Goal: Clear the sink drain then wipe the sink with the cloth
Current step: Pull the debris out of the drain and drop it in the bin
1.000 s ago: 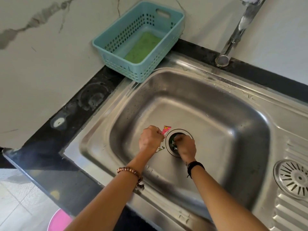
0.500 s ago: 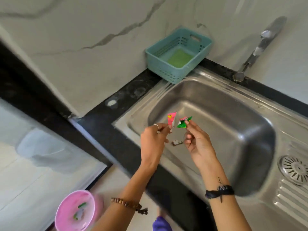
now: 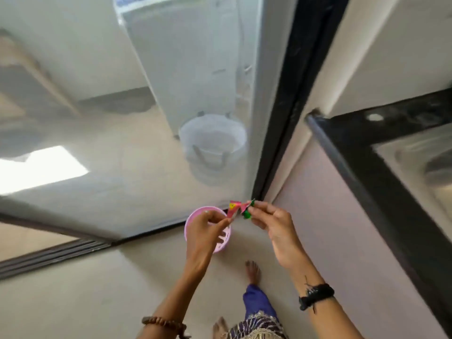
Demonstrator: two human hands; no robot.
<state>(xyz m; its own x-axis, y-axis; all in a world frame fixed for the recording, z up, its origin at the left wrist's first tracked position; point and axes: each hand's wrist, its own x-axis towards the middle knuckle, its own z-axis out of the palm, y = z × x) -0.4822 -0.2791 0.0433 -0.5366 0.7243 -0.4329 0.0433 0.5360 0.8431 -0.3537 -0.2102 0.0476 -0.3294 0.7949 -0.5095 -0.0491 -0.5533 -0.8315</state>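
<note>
Left hand (image 3: 204, 231) and right hand (image 3: 274, 223) pinch wrapper scraps (image 3: 238, 209) above pink bin (image 3: 221, 243) (floor-level).

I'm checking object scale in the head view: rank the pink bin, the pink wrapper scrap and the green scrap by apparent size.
1. Pink bin, clearly largest, though hands partly cover it.
2. Pink wrapper scrap.
3. Green scrap, looks smaller, but fingers hide part of each scrap, so this order is unsure.
</note>
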